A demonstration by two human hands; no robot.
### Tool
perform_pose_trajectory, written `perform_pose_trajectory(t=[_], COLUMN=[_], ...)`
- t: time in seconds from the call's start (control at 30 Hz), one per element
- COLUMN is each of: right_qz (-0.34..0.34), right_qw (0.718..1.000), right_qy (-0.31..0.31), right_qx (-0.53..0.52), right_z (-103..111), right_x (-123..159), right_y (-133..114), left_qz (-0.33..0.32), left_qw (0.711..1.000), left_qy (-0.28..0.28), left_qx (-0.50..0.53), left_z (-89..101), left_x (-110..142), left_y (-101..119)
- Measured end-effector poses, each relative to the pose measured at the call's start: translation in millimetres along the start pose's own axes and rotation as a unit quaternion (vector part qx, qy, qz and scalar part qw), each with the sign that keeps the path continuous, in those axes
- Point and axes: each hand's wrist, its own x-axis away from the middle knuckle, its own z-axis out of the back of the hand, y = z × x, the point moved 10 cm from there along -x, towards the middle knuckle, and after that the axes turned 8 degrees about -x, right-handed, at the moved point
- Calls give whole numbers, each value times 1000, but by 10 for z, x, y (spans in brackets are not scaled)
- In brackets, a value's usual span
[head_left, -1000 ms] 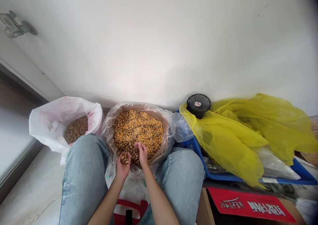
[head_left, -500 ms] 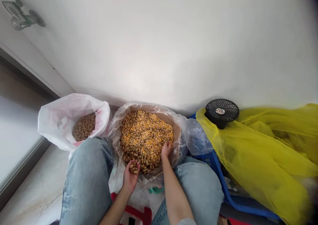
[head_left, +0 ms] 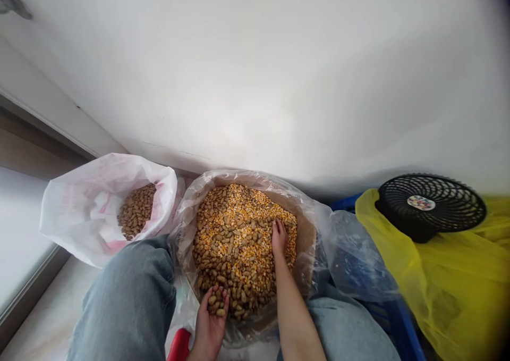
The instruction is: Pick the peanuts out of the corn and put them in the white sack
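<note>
A lined sack (head_left: 181, 244) sits between my knees, filled with a mix of yellow corn kernels and peanuts in the shell (head_left: 243, 249). My right hand (head_left: 279, 238) rests on the right part of this pile, its fingers pressed in among the kernels. At the sack's near edge, my left hand (head_left: 211, 318) is cupped around a small bunch of shelled-looking peanut pods (head_left: 216, 302). To the left stands a white plastic bag (head_left: 79, 217) holding peanuts in the shell (head_left: 136, 211).
My jeans-covered left knee (head_left: 123, 297) lies next to the sack. On the right are a clear plastic bag (head_left: 354, 254), a black desk fan (head_left: 430, 207) on yellow plastic sheeting (head_left: 450, 292), and a blue crate rim (head_left: 400, 329). A white wall (head_left: 255, 74) rises behind.
My right hand has moved rightward across the pile. My left hand still cups the peanuts. The view has shifted closer, so the fan looks larger and further right.
</note>
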Motion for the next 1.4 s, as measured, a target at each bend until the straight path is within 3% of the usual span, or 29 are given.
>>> perform_pose_trajectory(t=[0.13, 0.3, 0.47, 0.7, 0.97, 1.1, 1.3, 1.4], right_qz=[16, 22, 64, 146, 195, 175, 98, 71], right_qw=[992, 958, 937, 913, 907, 909, 907, 932], right_qy=[-105, -241, -307, -371, -369, -373, -401, -337], right_qx=[-69, -155, -153, -88, -61, -55, -81, -115], right_z=[-267, -736, -951, -935, -652, -518, -462, -400], right_x=[75, 388, 731, 1230, 1935, 2188, 2252, 2016], right_y=[-312, -886, -1264, -1496, -1572, -1549, -1508, -1431], left_qz=[2, -1, -5, 6, -2, -14, -6, -2], left_qw=[1000, 1000, 1000, 997, 993, 989, 988, 989], left_qy=[10, 0, -26, -79, -116, -140, -150, -146], left_qx=[-1, -1, 5, 22, 36, 34, 34, 38], left_z=[-16, -50, -70, -124, -160, -143, -131, -130], left_x=[28, 62, 43, 53, 127, 112, 119, 137], left_y=[3, 26, 35, 45, 94, 128, 110, 100])
